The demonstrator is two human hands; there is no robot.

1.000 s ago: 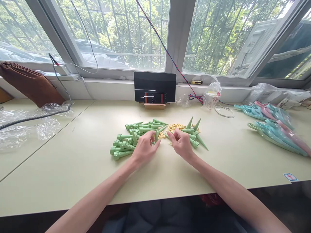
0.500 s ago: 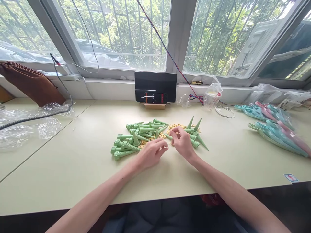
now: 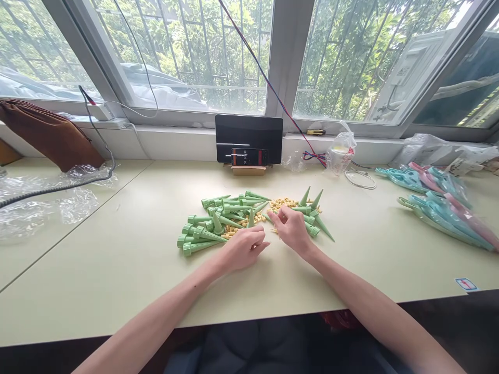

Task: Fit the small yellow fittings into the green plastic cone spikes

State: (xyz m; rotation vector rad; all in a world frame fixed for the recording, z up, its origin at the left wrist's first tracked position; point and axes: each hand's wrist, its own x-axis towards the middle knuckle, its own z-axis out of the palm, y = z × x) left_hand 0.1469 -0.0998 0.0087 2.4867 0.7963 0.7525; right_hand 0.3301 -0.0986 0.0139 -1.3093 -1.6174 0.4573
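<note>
My left hand [image 3: 247,248] rests low over the table with its fingers curled and thumb near the index finger; whatever they hold, if anything, is hidden. Just behind it stands a green plastic cone [image 3: 251,218], point up. My right hand [image 3: 291,227] is bent into a pinch, its fingertips above small yellowish pieces; what is between them is too small to make out. Several green hollow cones with ridged collars [image 3: 202,234] lie heaped left of my hands, and more green cones [image 3: 313,218] lie to the right. A pile of small yellow pieces [image 3: 284,202] spreads between the heaps.
A black tablet [image 3: 249,132] and a phone [image 3: 255,157] stand upright at the back. Bagged teal and pink items [image 3: 440,208] lie at the right. Clear plastic wrap [image 3: 74,205], a dark cable [image 3: 58,186] and a brown pouch [image 3: 50,132] occupy the left.
My left fingers have curled in more, with the thumb slightly lower. My right hand's fingertips have shifted slightly left and down. The heaps look the same.
</note>
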